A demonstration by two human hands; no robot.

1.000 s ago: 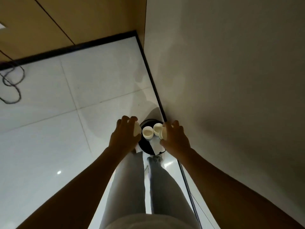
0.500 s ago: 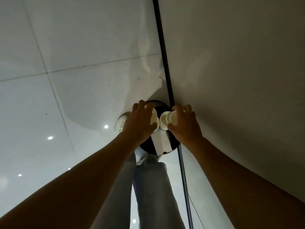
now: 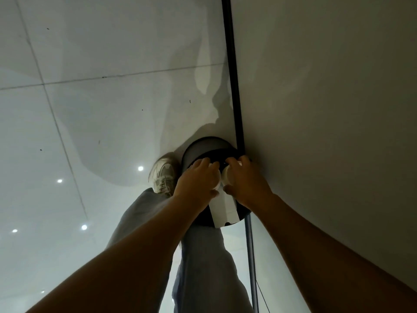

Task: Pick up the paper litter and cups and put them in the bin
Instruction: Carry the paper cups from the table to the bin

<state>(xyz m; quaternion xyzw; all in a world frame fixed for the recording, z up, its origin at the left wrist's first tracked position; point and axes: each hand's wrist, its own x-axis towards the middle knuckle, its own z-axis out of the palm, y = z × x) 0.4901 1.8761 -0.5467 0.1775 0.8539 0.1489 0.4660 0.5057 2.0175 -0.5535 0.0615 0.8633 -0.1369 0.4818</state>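
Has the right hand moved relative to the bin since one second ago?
Yes. The right hand, gripping a cup, was at the bin rim's right edge; now it sits over the opening.

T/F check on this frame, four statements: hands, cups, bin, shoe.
1. Each hand holds a white cup over the bin. True: left hand and right hand each grip a cup above the black bin.
2. The bin stands mid-floor, away from the wall. False: it stands at the wall's black baseboard.
3. A white sheet of paper lies in the bin. True.
4. The shoe is right of the bin. False: left of it.
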